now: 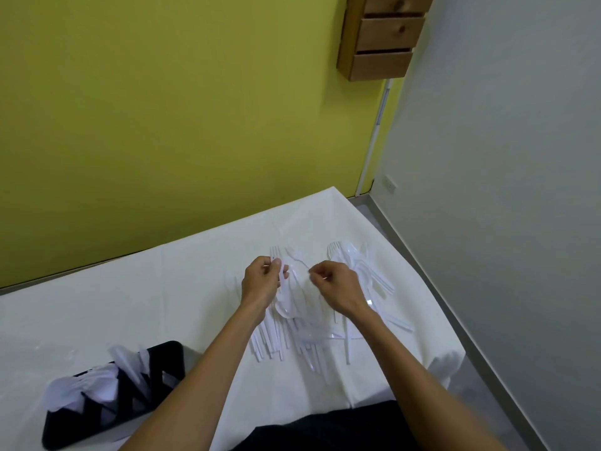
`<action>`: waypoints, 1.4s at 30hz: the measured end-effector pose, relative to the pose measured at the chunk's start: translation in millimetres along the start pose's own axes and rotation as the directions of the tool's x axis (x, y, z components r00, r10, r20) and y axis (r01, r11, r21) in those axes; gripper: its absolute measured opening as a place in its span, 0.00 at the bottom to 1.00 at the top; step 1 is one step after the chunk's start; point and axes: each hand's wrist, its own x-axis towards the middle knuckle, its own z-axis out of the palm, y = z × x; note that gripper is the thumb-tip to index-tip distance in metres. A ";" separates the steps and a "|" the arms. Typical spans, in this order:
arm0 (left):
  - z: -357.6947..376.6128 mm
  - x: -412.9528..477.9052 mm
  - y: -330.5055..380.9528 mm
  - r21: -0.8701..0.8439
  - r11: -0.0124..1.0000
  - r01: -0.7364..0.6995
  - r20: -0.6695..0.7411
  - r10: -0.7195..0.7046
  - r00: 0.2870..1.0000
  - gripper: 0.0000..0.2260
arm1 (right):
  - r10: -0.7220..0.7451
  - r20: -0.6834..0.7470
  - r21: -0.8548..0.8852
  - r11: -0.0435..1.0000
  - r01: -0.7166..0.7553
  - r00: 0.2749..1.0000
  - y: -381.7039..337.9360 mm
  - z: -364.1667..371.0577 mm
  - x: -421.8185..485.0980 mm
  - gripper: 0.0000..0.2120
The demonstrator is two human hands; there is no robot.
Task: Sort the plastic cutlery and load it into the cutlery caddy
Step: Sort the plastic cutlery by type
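Observation:
A heap of white and clear plastic cutlery (305, 323) lies on the white tablecloth in front of me. My left hand (263, 283) holds a small bundle of white forks (275, 255), tines pointing away. My right hand (335, 286) hovers just right of it with fingers curled, pinching a thin clear piece (300, 260) that sticks up toward the left hand. More forks and spoons (361, 268) fan out behind the right hand. The black cutlery caddy (110, 411) sits at the lower left with white spoons and knives in it.
The table (130, 304) stands against a yellow-green wall. Its right edge drops to a grey floor (487, 369) beside a grey wall. A wooden drawer unit (383, 37) hangs high on the wall. My dark clothing (325, 428) shows at the bottom.

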 end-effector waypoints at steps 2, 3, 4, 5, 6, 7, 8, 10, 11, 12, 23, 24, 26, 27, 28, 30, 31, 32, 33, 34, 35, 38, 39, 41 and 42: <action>-5.2 2.5 0.2 -0.112 0.993 0.042 -0.026 -0.046 0.999 0.07 | 0.089 -0.119 -0.022 0.995 -0.092 0.989 15.4 -8.3 6.2 0.10; -8.9 2.8 0.7 -0.159 0.985 0.061 -0.027 -0.066 0.997 0.06 | 0.117 -0.156 -0.038 0.991 -0.125 0.981 21.1 -9.0 10.3 0.11; -11.4 2.8 0.8 -0.190 0.979 0.077 -0.018 -0.082 0.997 0.05 | 0.134 -0.177 -0.053 0.988 -0.146 0.975 24.4 -8.7 14.0 0.11; -12.8 3.0 0.2 -0.206 0.974 0.091 -0.009 -0.095 0.995 0.04 | 0.132 -0.184 -0.078 0.986 -0.148 0.974 25.0 -7.1 18.0 0.12; -13.2 2.8 -0.5 -0.220 0.970 0.106 -0.001 -0.109 0.994 0.04 | 0.119 -0.177 -0.113 0.984 -0.140 0.977 22.6 -4.1 21.4 0.12; -12.7 2.4 -1.1 -0.224 0.967 0.122 0.002 -0.125 0.992 0.04 | 0.095 -0.158 -0.158 0.980 -0.121 0.983 18.9 0.1 24.8 0.13; -11.7 1.5 -0.8 -0.234 0.962 0.138 0.003 -0.141 0.990 0.04 | 0.078 -0.125 -0.212 0.972 -0.104 0.989 14.9 5.5 28.5 0.13; -9.6 -0.7 0.7 -0.249 0.954 0.168 -0.003 -0.174 0.985 0.09 | 0.062 -0.050 -0.358 0.930 -0.076 0.997 7.9 17.7 34.8 0.12; -9.0 -1.9 2.0 -0.255 0.951 0.176 -0.003 -0.183 0.983 0.11 | 0.065 -0.023 -0.431 0.900 -0.069 0.998 4.5 22.5 36.7 0.10; -8.9 -2.7 3.2 -0.259 0.949 0.180 0.000 -0.187 0.982 0.12 | 0.072 -0.001 -0.493 0.868 -0.064 0.997 1.3 25.1 37.8 0.07; -6.3 3.4 2.7 -0.197 0.938 0.284 0.091 -0.271 0.958 0.11 | 0.249 0.184 -0.570 0.815 -0.103 0.951 1.6 18.7 28.4 0.06; -3.3 2.9 1.7 -0.198 0.937 0.288 0.102 -0.273 0.957 0.08 | 0.256 0.172 -0.554 0.824 -0.121 0.951 2.6 19.1 27.4 0.06; 0.4 2.4 1.1 -0.190 0.939 0.288 0.109 -0.272 0.956 0.03 | 0.246 0.140 -0.525 0.840 -0.138 0.959 3.0 18.5 24.0 0.06; 1.0 3.3 0.5 -0.182 0.942 0.282 0.102 -0.268 0.958 0.04 | 0.220 0.115 -0.513 0.848 -0.132 0.969 1.8 18.6 20.9 0.06; 1.0 4.6 -0.1 -0.173 0.947 0.271 0.093 -0.258 0.962 0.07 | 0.178 0.081 -0.502 0.857 -0.114 0.981 -0.6 18.9 16.3 0.06; 0.2 7.2 0.2 -0.135 0.963 0.233 0.075 -0.225 0.972 0.13 | 0.053 0.002 -0.497 0.867 -0.045 0.999 -8.2 21.3 4.4 0.07; -0.1 8.2 1.3 -0.106 0.971 0.214 0.066 -0.208 0.976 0.15 | -0.015 -0.033 -0.497 0.868 -0.003 0.999 -12.1 24.1 -1.7 0.07; 0.2 8.6 2.5 -0.077 0.977 0.197 0.058 -0.193 0.980 0.18 | -0.073 -0.059 -0.494 0.869 0.035 0.996 -14.5 28.1 -7.8 0.06; 1.6 9.2 4.5 -0.053 0.982 0.182 0.053 -0.179 0.982 0.19 | -0.121 -0.078 -0.493 0.868 0.067 0.990 -16.2 32.2 -13.6 0.06; 3.5 9.7 6.4 -0.037 0.985 0.170 0.050 -0.168 0.985 0.19 | -0.158 -0.090 -0.495 0.864 0.094 0.983 -16.8 36.1 -18.6 0.05; 5.5 10.8 7.7 -0.026 0.986 0.166 0.040 -0.164 0.986 0.20 | -0.194 -0.102 -0.501 0.857 0.118 0.976 -17.3 39.3 -23.6 0.05; 9.8 12.6 9.6 -0.003 0.982 0.188 -0.018 -0.188 0.982 0.24 | -0.290 -0.133 -0.495 0.848 0.190 0.948 -16.4 41.1 -35.6 0.07; 11.0 12.6 9.9 0.005 0.981 0.196 -0.032 -0.195 0.980 0.24 | -0.322 -0.120 -0.492 0.841 0.226 0.939 -14.9 40.2 -38.0 0.07; 12.3 12.9 9.4 0.021 0.977 0.212 -0.045 -0.211 0.976 0.19 | -0.365 -0.060 -0.466 0.834 0.297 0.929 -10.5 36.1 -40.4 0.06; 12.4 13.1 9.1 0.028 0.975 0.221 -0.046 -0.220 0.975 0.17 | -0.366 -0.033 -0.417 0.850 0.321 0.930 -8.4 33.0 -40.5 0.07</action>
